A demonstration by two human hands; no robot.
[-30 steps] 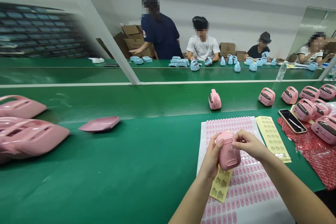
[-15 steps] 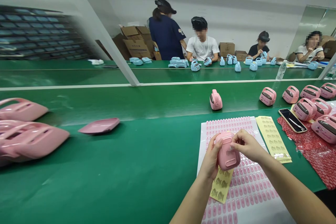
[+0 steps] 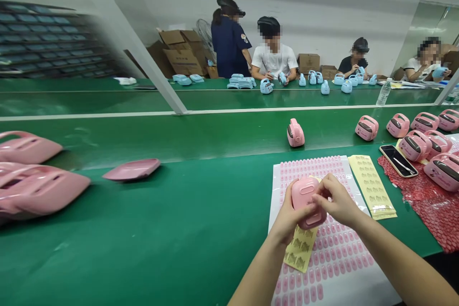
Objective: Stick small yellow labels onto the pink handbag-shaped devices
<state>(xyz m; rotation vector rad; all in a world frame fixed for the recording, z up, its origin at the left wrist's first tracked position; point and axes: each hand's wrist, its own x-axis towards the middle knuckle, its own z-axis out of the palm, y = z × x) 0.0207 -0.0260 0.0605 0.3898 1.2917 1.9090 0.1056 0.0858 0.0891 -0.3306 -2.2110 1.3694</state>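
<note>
Left hand (image 3: 288, 216) has slid its thumb from the edge of the pink case (image 3: 303, 192) onto its face since half a second ago, and the case is tipped differently. Beneath everything spreads the green table (image 3: 143, 244). On it lies a white sheet (image 3: 344, 289) of pink stickers, with yellow sticker sheets (image 3: 372, 186) beside it and a yellow strip (image 3: 301, 251) over it. The left hand clasps the case above the white sheet; the right hand (image 3: 335, 198) curls its fingers against the case's right side, but I cannot tell whether they pinch anything.
</note>
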